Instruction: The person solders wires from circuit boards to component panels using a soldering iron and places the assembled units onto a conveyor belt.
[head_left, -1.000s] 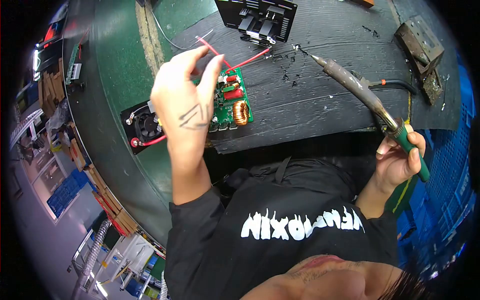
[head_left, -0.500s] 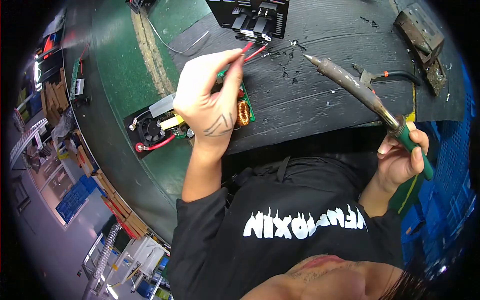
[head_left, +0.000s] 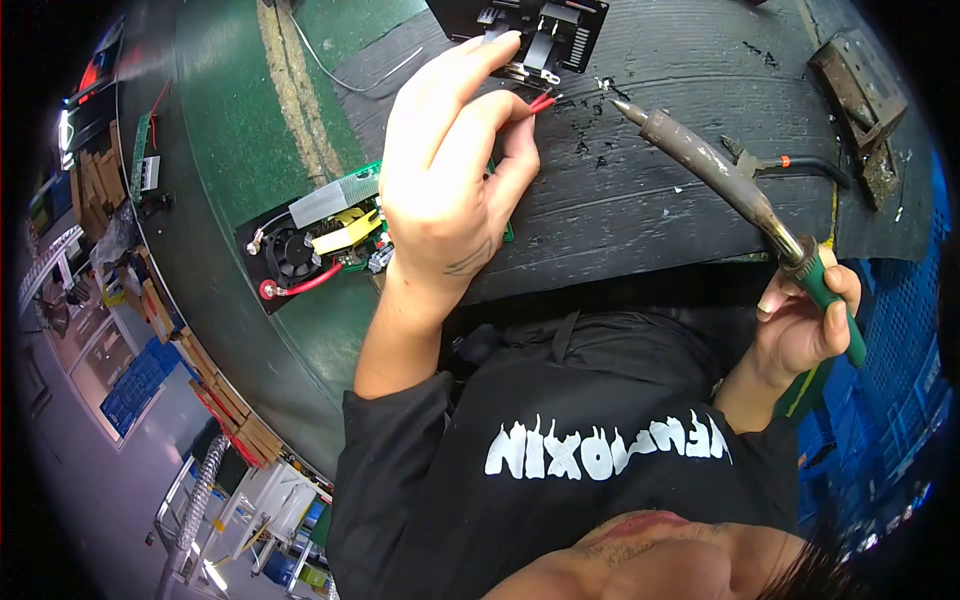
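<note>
My left hand [head_left: 445,165] is closed round a pair of red wires [head_left: 542,102], whose bare tips stick out past the thumb. One of its fingers reaches over a black panel [head_left: 580,35] with metal terminals, at the top of the bench. My right hand [head_left: 805,310] grips the green handle of a soldering iron [head_left: 715,170]. The iron's tip points up and left, a short way right of the wire ends and apart from them. Partly behind my left hand lies a circuit board [head_left: 365,215] with a heatsink, yellow part and fan [head_left: 293,257].
A worn metal iron stand [head_left: 858,85] is at the right, beside pliers-like metal jaws [head_left: 745,160] with a dark cable. Black scraps [head_left: 583,125] litter the dark bench mat [head_left: 620,215]. A thin grey wire [head_left: 350,85] lies upper left.
My left hand has moved right and up with the red wires, nearer the black panel, which now sits slightly further right and tilted. My right hand and the soldering iron have barely shifted.
</note>
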